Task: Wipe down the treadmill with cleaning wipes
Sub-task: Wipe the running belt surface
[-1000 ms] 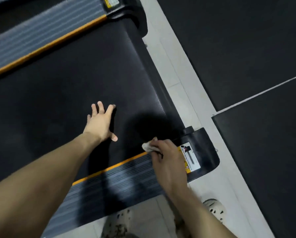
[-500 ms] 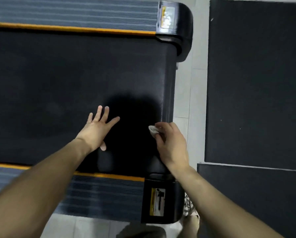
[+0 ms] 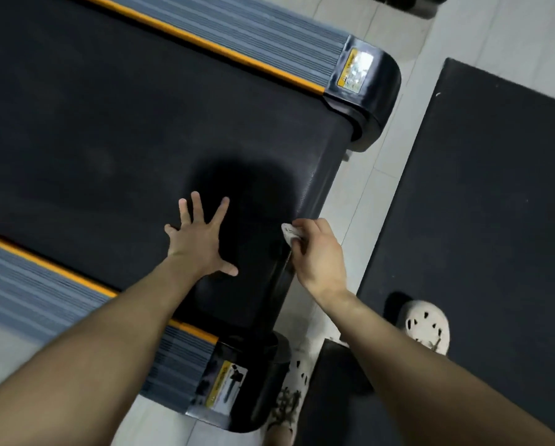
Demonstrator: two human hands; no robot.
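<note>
The treadmill's black belt (image 3: pixel 115 140) fills the left and middle of the head view, between two grey ribbed side rails with orange stripes. My left hand (image 3: pixel 202 243) lies flat on the belt near its rear end, fingers spread. My right hand (image 3: pixel 318 252) pinches a small crumpled white wipe (image 3: pixel 289 234) and holds it against the belt's rear edge, just right of my left hand. Black end caps with yellow labels close both rails, the far end cap (image 3: pixel 371 91) and the near end cap (image 3: pixel 237 387).
Pale tiled floor (image 3: pixel 376 175) runs behind the treadmill. Black rubber mats (image 3: pixel 482 194) cover the floor to the right. My feet in pale perforated clogs stand at the treadmill's rear, one clog (image 3: pixel 425 326) on the mat, the other clog (image 3: pixel 297 375) by the near end cap.
My right hand has carried the wipe from the near rail's end cap along the belt's rear edge. My left hand stays flat on the belt, fingers spread wider. The view has swung round.
</note>
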